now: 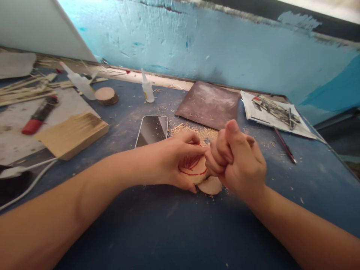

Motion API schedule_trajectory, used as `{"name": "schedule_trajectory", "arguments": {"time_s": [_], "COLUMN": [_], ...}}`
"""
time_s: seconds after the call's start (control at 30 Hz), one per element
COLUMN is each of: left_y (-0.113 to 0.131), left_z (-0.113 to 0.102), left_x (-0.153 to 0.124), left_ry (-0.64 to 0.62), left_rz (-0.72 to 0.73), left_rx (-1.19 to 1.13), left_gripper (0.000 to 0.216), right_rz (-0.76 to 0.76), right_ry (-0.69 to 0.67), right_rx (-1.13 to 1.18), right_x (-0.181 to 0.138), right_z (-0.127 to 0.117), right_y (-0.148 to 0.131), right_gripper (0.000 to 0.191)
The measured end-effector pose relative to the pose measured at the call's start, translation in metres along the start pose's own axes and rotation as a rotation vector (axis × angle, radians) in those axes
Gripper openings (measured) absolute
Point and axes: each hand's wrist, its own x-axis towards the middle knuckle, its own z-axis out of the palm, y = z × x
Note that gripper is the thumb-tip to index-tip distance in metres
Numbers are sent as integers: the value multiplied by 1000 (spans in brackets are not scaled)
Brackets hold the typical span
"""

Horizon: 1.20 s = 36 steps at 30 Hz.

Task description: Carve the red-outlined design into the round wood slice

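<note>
My left hand [171,159] curls over a pale wooden disc [197,170] with red lines drawn on it and holds it against the blue tabletop [157,225]. My right hand [237,161] is closed in a fist right beside it, thumb up, fingers pressed together near the disc's right edge; what it pinches is hidden. A second plain wooden disc [210,185] lies just below the hands. Wood shavings [202,133] are scattered behind them.
A phone [152,130] lies face up behind my left hand. Also here: a dark brown sheet [208,104], a small glue bottle [147,89], a wood slice [107,95], a wooden block [73,134], a red marker [39,115], newspaper with metal tools [277,111], a pencil [284,145].
</note>
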Motion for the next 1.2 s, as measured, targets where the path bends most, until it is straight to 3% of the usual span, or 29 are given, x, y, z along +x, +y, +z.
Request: {"name": "schedule_trajectory", "arguments": {"time_s": [0.13,0.33,0.63,1.0,1.2], "left_y": [-6,-11,6,1,-1], "left_z": [0,2,-2,7,8], "left_x": [-3,-8,-6,-10,-6], "left_ry": [14,110,73,134,74], "left_rz": [5,-5,6,71,31], "left_rx": [-33,-163,-211,-116,-22], "left_gripper": [61,81,79,83,64], "right_rz": [12,-11,-42,-30,-59], "right_ry": [-84,12,-14,-20,-20], "right_rx": [41,33,25,-25,24], "right_x": [-5,-2,0,1,-3], "right_z": [-5,-9,-12,-14,-9], "right_y": [-21,-38,-34,-28,-20], "right_gripper": [72,69,68,71,70]}}
